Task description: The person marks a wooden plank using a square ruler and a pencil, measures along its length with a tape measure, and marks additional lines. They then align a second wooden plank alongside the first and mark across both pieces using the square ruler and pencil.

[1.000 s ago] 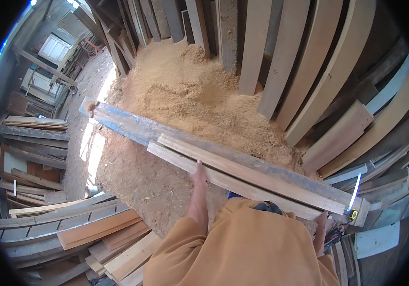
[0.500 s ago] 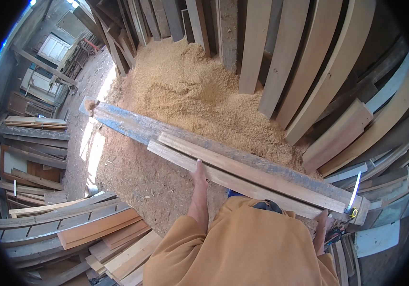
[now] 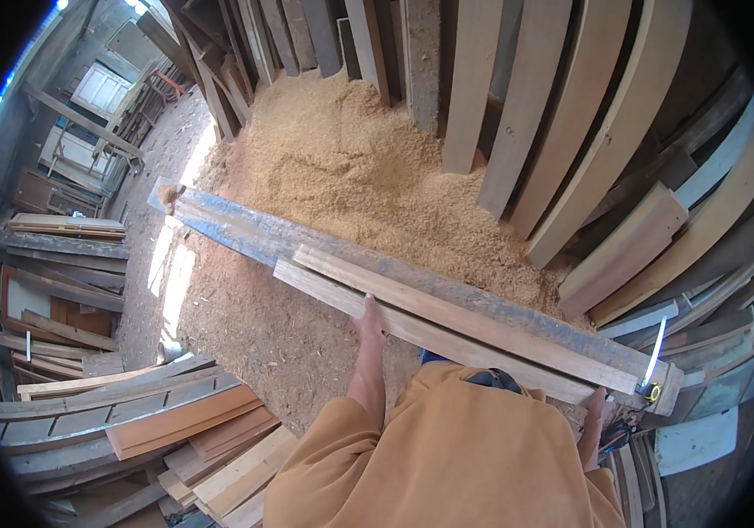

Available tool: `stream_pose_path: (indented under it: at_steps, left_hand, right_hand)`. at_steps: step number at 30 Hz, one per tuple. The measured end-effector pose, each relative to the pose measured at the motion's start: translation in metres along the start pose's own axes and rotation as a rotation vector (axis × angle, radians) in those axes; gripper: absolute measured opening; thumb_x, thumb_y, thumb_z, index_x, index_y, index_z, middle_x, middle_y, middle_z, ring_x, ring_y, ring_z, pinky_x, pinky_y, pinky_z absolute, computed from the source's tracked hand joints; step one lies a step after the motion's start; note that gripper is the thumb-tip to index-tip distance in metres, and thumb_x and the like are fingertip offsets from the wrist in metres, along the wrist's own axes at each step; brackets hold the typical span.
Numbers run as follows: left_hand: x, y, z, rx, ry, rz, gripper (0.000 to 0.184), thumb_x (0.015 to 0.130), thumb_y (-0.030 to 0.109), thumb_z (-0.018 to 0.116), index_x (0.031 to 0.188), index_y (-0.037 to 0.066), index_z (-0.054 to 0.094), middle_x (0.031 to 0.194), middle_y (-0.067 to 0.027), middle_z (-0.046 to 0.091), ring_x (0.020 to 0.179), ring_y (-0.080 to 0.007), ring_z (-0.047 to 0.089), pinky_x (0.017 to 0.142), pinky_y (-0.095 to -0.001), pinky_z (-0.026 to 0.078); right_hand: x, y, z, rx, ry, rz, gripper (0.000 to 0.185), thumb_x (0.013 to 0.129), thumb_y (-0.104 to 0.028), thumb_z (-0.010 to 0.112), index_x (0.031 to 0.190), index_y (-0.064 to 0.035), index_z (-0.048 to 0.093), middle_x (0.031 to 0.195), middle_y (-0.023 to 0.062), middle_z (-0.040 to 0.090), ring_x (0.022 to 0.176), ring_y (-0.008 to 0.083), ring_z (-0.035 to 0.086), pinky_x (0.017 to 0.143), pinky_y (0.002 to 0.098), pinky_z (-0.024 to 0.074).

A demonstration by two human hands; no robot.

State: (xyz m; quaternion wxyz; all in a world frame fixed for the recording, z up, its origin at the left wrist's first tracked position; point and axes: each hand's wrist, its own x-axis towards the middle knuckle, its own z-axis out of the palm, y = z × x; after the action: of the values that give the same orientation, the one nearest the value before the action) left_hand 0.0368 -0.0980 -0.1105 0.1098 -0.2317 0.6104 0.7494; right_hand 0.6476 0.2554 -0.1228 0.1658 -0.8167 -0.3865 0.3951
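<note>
Two long wooden boards lie side by side along a narrow bench (image 3: 227, 231) with worn blue paint. A thin dark gap separates the far board (image 3: 465, 314) from the near board (image 3: 329, 292). My left hand (image 3: 370, 319) grips the near board left of its middle, thumb over the top edge and the other fingers mostly hidden underneath. At that board's right end is my right hand (image 3: 594, 407), closed around it, its fingers partly hidden. A tape measure (image 3: 652, 392) with some blade out sits on the bench just past the right ends.
A sawdust heap (image 3: 351, 150) lies behind the bench. Tall planks (image 3: 527, 106) lean at the back and right. Stacked boards (image 3: 183, 422) fill the lower left. Wood chips cover the ground (image 3: 254, 343), and white doors (image 3: 100, 88) stand far left.
</note>
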Motion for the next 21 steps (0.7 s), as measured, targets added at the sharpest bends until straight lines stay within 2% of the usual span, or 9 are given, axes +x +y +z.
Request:
stream_pose_path:
  at_steps: [3,5,8,11,16,19,21]
  left_hand:
    - [-0.006,0.004,0.000,-0.020,-0.026,-0.004,0.078,0.095,0.036,0.086,0.152,-0.003,0.051,0.143,-0.0139,0.065,0.124,-0.0280,0.066,0.105,-0.0429,0.056]
    - [-0.011,0.010,0.003,-0.013,-0.009,-0.041,0.079,0.095,0.037,0.086,0.153,-0.003,0.050,0.143,-0.0140,0.064,0.124,-0.0283,0.066,0.105,-0.0432,0.056]
    - [-0.010,0.010,0.006,-0.014,0.016,-0.054,0.079,0.095,0.037,0.085,0.153,-0.003,0.050,0.143,-0.0140,0.064,0.124,-0.0283,0.066,0.105,-0.0432,0.056]
    - [-0.008,0.009,0.006,-0.032,0.018,-0.044,0.073,0.097,0.029,0.083,0.153,-0.004,0.048,0.140,-0.0171,0.065,0.123,-0.0284,0.067,0.103,-0.0428,0.057]
    - [-0.012,0.016,0.009,-0.017,0.021,-0.076,0.073,0.097,0.028,0.083,0.153,-0.005,0.048,0.140,-0.0171,0.066,0.122,-0.0288,0.067,0.103,-0.0432,0.057]
    - [-0.004,0.006,0.003,-0.008,0.016,-0.037,0.074,0.097,0.029,0.083,0.153,-0.005,0.048,0.140,-0.0174,0.066,0.122,-0.0291,0.068,0.103,-0.0435,0.057]
    - [-0.001,0.004,0.003,-0.013,0.016,-0.027,0.075,0.096,0.030,0.083,0.152,-0.005,0.048,0.140,-0.0175,0.066,0.121,-0.0292,0.068,0.102,-0.0436,0.057]
  right_hand:
    - [-0.004,-0.001,-0.002,0.033,-0.035,0.019,0.044,0.095,-0.042,0.069,0.100,0.0025,0.068,0.089,0.0119,0.070,0.077,0.0236,0.064,0.073,0.0456,0.0527]
    - [-0.024,-0.016,-0.003,-0.040,0.034,-0.018,0.047,0.095,-0.042,0.068,0.101,0.0042,0.069,0.090,0.0132,0.070,0.080,0.0253,0.065,0.075,0.0462,0.0527]
    - [0.008,0.009,-0.002,-0.030,0.068,-0.055,0.051,0.095,-0.044,0.068,0.103,0.0064,0.071,0.092,0.0143,0.070,0.083,0.0274,0.065,0.078,0.0473,0.0525]
    - [-0.001,0.005,-0.003,-0.013,0.048,-0.078,0.052,0.096,-0.045,0.068,0.105,0.0066,0.071,0.092,0.0139,0.070,0.084,0.0276,0.065,0.078,0.0472,0.0526]
    - [-0.019,-0.006,-0.004,0.074,-0.016,-0.123,0.054,0.097,-0.046,0.069,0.107,0.0068,0.072,0.093,0.0134,0.070,0.086,0.0280,0.066,0.079,0.0470,0.0529]
    - [0.004,0.017,-0.006,0.112,-0.144,-0.144,0.046,0.100,-0.042,0.066,0.102,0.0031,0.071,0.093,0.0104,0.069,0.085,0.0233,0.065,0.077,0.0439,0.0529]
    - [0.050,0.053,0.009,0.211,-0.111,-0.172,0.041,0.101,-0.041,0.065,0.098,-0.0001,0.070,0.094,0.0077,0.068,0.085,0.0195,0.063,0.074,0.0414,0.0518]
